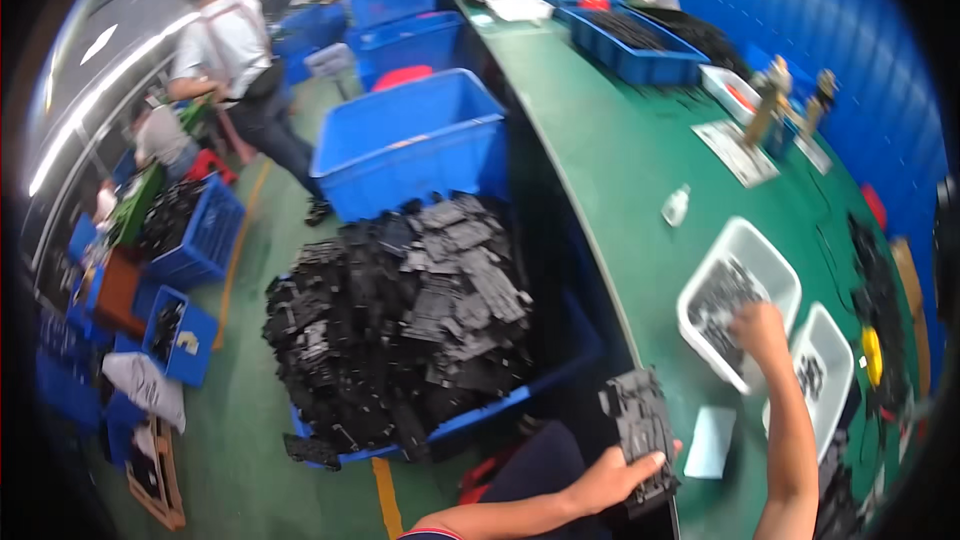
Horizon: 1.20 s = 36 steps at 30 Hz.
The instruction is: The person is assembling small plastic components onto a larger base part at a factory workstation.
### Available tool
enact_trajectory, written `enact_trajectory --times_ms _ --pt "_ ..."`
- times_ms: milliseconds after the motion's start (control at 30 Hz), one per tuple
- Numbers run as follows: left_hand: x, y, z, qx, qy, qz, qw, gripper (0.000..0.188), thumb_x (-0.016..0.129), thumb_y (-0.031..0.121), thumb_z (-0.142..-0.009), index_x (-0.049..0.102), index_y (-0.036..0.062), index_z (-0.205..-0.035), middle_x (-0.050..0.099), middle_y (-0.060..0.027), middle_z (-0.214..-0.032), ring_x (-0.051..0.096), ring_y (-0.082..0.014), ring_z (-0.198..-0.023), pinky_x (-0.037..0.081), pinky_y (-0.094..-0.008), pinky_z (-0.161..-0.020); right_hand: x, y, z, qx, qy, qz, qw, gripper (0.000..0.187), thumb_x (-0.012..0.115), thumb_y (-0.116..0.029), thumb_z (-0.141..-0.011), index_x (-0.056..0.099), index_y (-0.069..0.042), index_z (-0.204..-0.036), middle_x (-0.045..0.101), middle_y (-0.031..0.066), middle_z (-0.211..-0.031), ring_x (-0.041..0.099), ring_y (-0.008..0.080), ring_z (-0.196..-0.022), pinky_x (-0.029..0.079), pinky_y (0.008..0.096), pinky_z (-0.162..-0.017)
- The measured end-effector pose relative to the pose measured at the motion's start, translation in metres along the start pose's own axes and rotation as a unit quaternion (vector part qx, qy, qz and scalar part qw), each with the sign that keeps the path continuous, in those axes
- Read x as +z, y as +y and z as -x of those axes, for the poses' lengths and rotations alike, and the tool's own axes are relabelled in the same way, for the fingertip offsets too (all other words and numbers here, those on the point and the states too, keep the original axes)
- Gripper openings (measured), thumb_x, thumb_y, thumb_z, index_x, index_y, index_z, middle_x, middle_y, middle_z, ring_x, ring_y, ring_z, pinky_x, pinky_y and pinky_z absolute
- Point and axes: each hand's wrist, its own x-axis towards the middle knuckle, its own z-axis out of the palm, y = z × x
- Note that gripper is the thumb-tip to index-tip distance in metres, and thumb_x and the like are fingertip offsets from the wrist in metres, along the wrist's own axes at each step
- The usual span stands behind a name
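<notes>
My left hand (622, 478) grips a black moulded plastic part (643, 425), thumb on its face, at the near edge of the green table. My right hand (758, 328) reaches into a white plastic bin (788, 280) with small grey metal-looking pieces (722, 302). Its fingers point down among the pieces, blurred, so whether they hold one cannot be made out. Beside that bin stands a second white bin (838, 340) with a few small dark pieces inside. A pale blue sheet (710, 443) lies on the table between my hands.
Left of the table, a blue crate (440, 428) is heaped with black plastic parts (400, 310). Behind it stands a large blue bin (410, 145). A small white bottle (676, 206) and a hand-press-like fixture (775, 105) are on the green table (560, 120). One person stands in the aisle.
</notes>
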Motion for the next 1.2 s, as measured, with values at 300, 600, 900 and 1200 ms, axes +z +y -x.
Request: enact_trajectory --times_ms 300,600,900,1200 --pt "-0.007 -0.02 0.002 -0.028 -0.005 -0.037 0.999 0.035 0.049 0.017 -0.098 0.052 0.0005 -0.129 0.057 -0.0039 -0.125 0.051 -0.0117 -0.114 0.039 -0.0295 -0.1 0.017 0.015 0.003 -0.085 0.08 0.109 0.987 0.005 0.055 0.001 -0.072 0.059 0.004 -0.073 0.058 0.0256 -0.076 0.056 0.0437 -0.08 0.045 0.0485 -0.07" --pt "0.006 0.014 0.011 0.031 0.048 -0.138 0.989 0.029 0.053 0.015 -0.096 0.056 -0.0017 -0.119 0.062 -0.0068 -0.113 0.058 -0.0158 -0.104 0.045 -0.0325 -0.092 -0.062 -0.04 0.066 0.056 0.152 -0.317 0.934 0.013 0.053 -0.006 -0.086 0.057 0.005 -0.093 0.061 0.0084 -0.075 0.062 0.0137 -0.065 0.05 0.0264 -0.061" --pt "0.018 0.017 -0.001 -0.034 0.042 0.093 0.994 0.036 0.055 0.006 -0.092 0.043 -0.0018 -0.125 0.055 -0.0206 -0.122 0.058 -0.0308 -0.111 0.051 -0.0428 -0.093 -0.051 -0.06 0.169 0.155 0.052 -0.527 0.834 0.011 0.065 -0.001 -0.083 0.067 0.003 -0.093 0.067 0.0066 -0.082 0.063 0.0103 -0.069 0.052 0.0232 -0.064" --pt "0.021 0.007 -0.015 -0.104 -0.014 0.083 0.991 0.043 0.056 0.008 -0.091 0.04 -0.0048 -0.129 0.055 -0.0192 -0.125 0.06 -0.0293 -0.109 0.051 -0.042 -0.092 -0.016 -0.058 0.167 0.225 0.045 -0.375 0.898 0.018 0.062 -0.004 -0.083 0.069 0.002 -0.099 0.067 0.0033 -0.085 0.059 0.007 -0.075 0.048 0.0214 -0.067"
